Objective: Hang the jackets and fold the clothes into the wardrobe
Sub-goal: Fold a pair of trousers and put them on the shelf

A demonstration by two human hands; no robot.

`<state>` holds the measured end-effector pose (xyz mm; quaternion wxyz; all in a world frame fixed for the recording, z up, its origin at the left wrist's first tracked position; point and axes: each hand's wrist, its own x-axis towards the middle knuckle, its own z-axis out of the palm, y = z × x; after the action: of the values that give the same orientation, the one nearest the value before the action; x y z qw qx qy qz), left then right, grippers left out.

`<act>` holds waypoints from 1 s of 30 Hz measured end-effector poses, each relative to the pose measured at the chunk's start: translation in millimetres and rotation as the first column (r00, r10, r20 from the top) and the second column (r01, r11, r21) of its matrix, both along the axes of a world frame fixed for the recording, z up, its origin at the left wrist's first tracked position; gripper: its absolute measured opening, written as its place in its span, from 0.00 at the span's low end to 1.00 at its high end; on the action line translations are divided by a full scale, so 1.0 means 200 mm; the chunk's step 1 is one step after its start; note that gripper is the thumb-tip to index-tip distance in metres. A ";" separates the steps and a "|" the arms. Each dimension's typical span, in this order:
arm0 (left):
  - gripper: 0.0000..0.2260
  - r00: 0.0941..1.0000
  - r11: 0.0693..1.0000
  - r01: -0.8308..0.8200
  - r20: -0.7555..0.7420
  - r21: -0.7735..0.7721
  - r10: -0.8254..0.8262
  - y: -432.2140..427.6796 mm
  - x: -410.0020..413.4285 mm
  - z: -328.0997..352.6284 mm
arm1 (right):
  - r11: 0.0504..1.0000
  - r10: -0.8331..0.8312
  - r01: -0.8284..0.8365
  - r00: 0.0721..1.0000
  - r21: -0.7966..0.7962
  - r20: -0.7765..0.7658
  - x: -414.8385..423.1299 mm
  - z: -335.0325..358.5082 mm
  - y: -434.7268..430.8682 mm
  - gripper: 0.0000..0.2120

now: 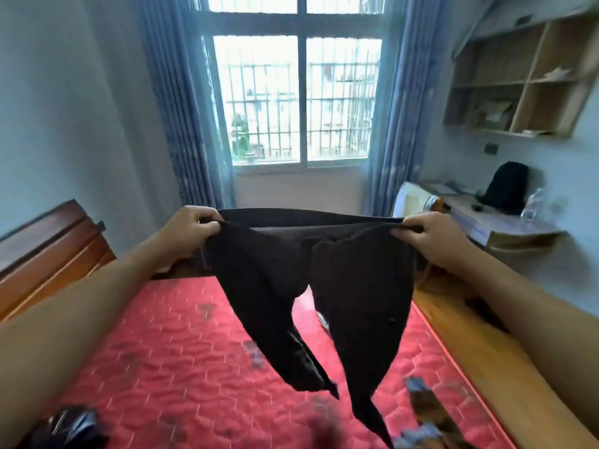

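A pair of black trousers (353,286) hangs in the air above the red mattress (168,351), stretched out by its waistband. My left hand (191,230) grips the left end of the waistband. My right hand (431,236) grips the right end. Both legs dangle down toward the mattress, their ends blurred. A dark shiny garment (69,427) lies at the mattress's near left corner, and a patterned blue and brown garment (428,413) lies at the near right.
A wooden headboard (48,251) stands at the left and a wooden bed rail (479,358) runs along the right. Behind are a barred window (298,98) with blue curtains, a desk (499,222) with a black bag, and wall shelves (518,82).
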<state>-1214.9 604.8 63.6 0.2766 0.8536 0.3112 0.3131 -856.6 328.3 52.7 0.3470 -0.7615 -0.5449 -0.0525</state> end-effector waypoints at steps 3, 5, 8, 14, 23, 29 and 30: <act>0.07 0.996 0.997 0.050 0.074 -0.050 -0.046 0.01 -0.17 0.27 | 0.986 0.014 0.024 0.973 0.164 -0.230 -0.10 0.22 0.10 0.09; 0.08 0.997 0.998 0.062 0.046 -0.029 -0.060 0.02 -0.28 0.38 | 0.975 0.079 -0.006 0.943 0.221 -0.324 -0.15 0.31 0.14 0.05; 0.07 0.999 1.000 0.013 0.029 0.028 -0.014 0.04 -0.43 0.47 | 0.972 0.123 -0.043 0.931 0.230 -0.344 -0.23 0.36 0.18 0.02; 0.09 0.989 0.991 -0.111 0.092 -0.069 0.117 0.08 -0.63 0.48 | 0.966 0.174 -0.074 0.896 0.248 -0.409 -0.39 0.36 0.34 0.02; 0.06 0.967 0.887 -0.166 0.104 -0.430 0.232 0.05 -0.71 0.31 | 0.972 0.106 0.041 0.806 0.233 -0.582 -0.61 0.22 0.56 0.09; 0.08 0.953 0.802 -0.032 0.223 -0.596 0.204 -0.09 -0.54 0.16 | 0.981 0.195 -0.096 0.576 0.171 -0.794 -0.81 0.11 0.64 0.09; 0.07 0.950 0.795 -0.007 0.244 -0.607 0.194 -0.13 -0.49 0.15 | 0.972 0.235 -0.143 0.527 0.187 -0.817 -0.86 0.11 0.65 0.12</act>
<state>-1313.5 578.3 93.1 0.5578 0.6482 0.3948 0.3360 -1029.0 457.5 74.8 0.6037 -0.6135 -0.3906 0.3264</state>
